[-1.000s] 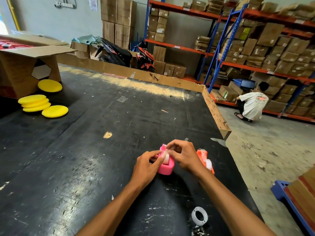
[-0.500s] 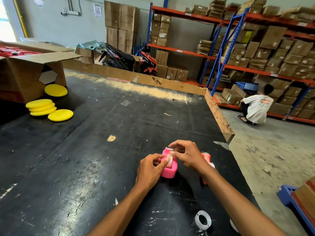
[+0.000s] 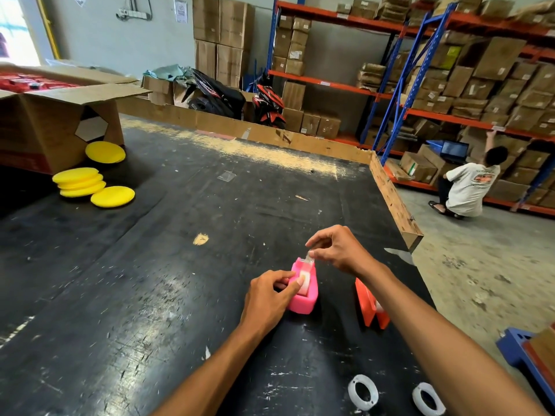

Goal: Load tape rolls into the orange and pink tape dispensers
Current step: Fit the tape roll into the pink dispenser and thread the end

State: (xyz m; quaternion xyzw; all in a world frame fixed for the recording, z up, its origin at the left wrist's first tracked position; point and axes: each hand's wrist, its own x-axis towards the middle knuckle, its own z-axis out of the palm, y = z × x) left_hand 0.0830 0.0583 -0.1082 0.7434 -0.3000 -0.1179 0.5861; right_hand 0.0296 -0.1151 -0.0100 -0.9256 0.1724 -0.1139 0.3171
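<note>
Left hand (image 3: 267,298) gripping pink dispenser (image 3: 306,288); right hand (image 3: 336,249) pinching tape end (image 3: 309,259).

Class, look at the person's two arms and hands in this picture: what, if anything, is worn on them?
Nothing shows on either. The left hand and right hand are bare: no gloves, rings, watch or wristband in view. Both forearms are bare to the bottom edge of the picture, with no sleeve in view.
</note>
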